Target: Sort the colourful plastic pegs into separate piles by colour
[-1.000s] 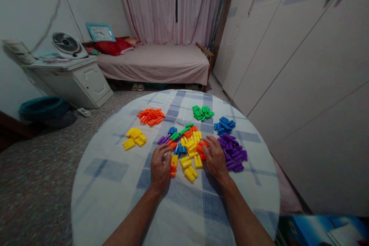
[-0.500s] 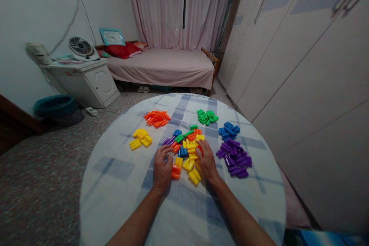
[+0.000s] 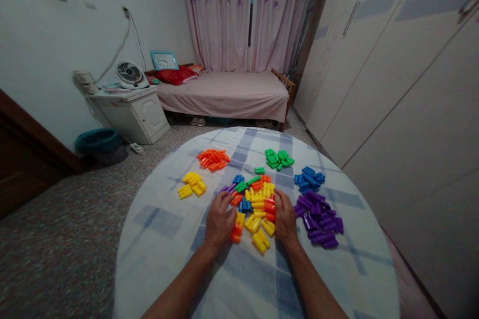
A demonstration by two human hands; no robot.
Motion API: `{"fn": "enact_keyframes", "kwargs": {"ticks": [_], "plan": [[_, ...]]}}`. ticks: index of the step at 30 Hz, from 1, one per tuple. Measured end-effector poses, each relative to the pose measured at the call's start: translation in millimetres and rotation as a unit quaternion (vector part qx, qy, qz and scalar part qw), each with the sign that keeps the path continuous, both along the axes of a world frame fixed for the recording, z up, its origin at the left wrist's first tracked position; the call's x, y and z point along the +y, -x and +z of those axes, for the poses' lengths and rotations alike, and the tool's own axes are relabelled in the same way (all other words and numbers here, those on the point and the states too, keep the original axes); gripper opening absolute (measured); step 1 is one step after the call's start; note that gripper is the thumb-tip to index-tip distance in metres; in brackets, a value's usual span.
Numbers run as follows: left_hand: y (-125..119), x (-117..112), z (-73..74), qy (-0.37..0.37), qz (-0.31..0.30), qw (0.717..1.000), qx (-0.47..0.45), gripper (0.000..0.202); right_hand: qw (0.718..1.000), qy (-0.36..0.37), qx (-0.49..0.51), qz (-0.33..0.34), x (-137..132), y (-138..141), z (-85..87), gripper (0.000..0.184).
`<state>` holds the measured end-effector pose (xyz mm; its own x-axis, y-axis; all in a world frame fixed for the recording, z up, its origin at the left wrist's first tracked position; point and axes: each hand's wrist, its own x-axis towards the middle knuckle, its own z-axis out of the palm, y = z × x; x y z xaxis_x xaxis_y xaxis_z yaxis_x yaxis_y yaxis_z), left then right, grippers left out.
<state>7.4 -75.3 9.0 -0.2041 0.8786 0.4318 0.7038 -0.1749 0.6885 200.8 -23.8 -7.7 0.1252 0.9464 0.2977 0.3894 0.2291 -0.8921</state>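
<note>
A mixed pile of plastic building pieces, mostly yellow pieces [image 3: 258, 199] with orange pieces [image 3: 270, 207], blue pieces [image 3: 245, 205] and green pieces [image 3: 243, 185], lies on the checked tablecloth [image 3: 157, 259]. My left hand [image 3: 220, 220] rests at the pile's left edge, thumb apart from the curved fingers, close to an orange piece [image 3: 236, 233]. Along the right edge lies my right hand [image 3: 285, 217], its fingers stretched forward and touching or nearly touching the orange pieces. Neither hand appears to grip a piece. Its palm side is hidden in each case.
Single-colour heaps surround the pile: orange [image 3: 213, 159], yellow [image 3: 192, 185], green [image 3: 279, 159], blue [image 3: 309, 179] and purple [image 3: 319, 220]. Beyond the round table stand a bed [image 3: 228, 92], a cabinet with a fan [image 3: 130, 74], and a wardrobe [image 3: 392, 84] at right.
My right hand has slid off the pile's top to its right side, uncovering orange and yellow pieces. The left hand stays at the left edge. The view has shifted slightly.
</note>
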Motion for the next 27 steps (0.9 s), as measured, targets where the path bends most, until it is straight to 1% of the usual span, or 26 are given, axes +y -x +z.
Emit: {"fn": "enact_keyframes", "kwargs": {"ticks": [2, 5, 7, 9, 13, 16, 20, 22, 25, 27], "plan": [[2.2, 8.5, 2.2, 0.015, -0.004, 0.998, 0.066, 0.026, 1.000, 0.000, 0.002, -0.001, 0.1, -0.1, 1.1, 0.039], [3.0, 20.2, 7.6, 0.053, -0.006, 0.988, 0.146, 0.022, 1.000, 0.005, -0.002, 0.000, 0.2, -0.4, 2.2, 0.038], [2.0, 25.5, 11.4, 0.080, 0.002, 0.980, 0.181, 0.020, 1.000, 0.005, -0.008, 0.003, 0.1, -0.6, 2.5, 0.038], [0.8, 28.8, 14.4, 0.105, 0.010, 0.975, 0.195, 0.019, 1.000, 0.003, -0.012, 0.005, 0.1, -1.0, 2.4, 0.036], [0.4, 31.4, 17.5, 0.120, 0.016, 0.977, 0.174, 0.018, 1.000, -0.003, -0.012, 0.008, 0.6, -1.7, 2.3, 0.032], [3.2, 31.2, 18.4, 0.116, -0.002, 0.983, 0.141, 0.022, 1.000, -0.006, -0.015, 0.013, 0.6, -1.9, 2.5, 0.031], [8.7, 26.8, 19.6, 0.137, -0.044, 0.988, 0.048, 0.027, 1.000, -0.009, -0.020, 0.016, 0.4, -2.1, 1.6, 0.031], [11.2, 23.0, 21.3, 0.147, -0.054, 0.988, -0.004, 0.027, 0.999, -0.007, -0.027, 0.018, 0.6, -2.3, 1.0, 0.031], [16.4, 21.6, 25.9, 0.127, -0.055, 0.989, -0.041, 0.032, 0.999, -0.002, -0.039, 0.024, 1.0, -2.6, 0.6, 0.031], [22.8, 29.1, 30.0, 0.088, -0.035, 0.995, -0.030, 0.035, 0.999, 0.000, -0.044, 0.026, 1.0, -2.8, 1.0, 0.031]]}}
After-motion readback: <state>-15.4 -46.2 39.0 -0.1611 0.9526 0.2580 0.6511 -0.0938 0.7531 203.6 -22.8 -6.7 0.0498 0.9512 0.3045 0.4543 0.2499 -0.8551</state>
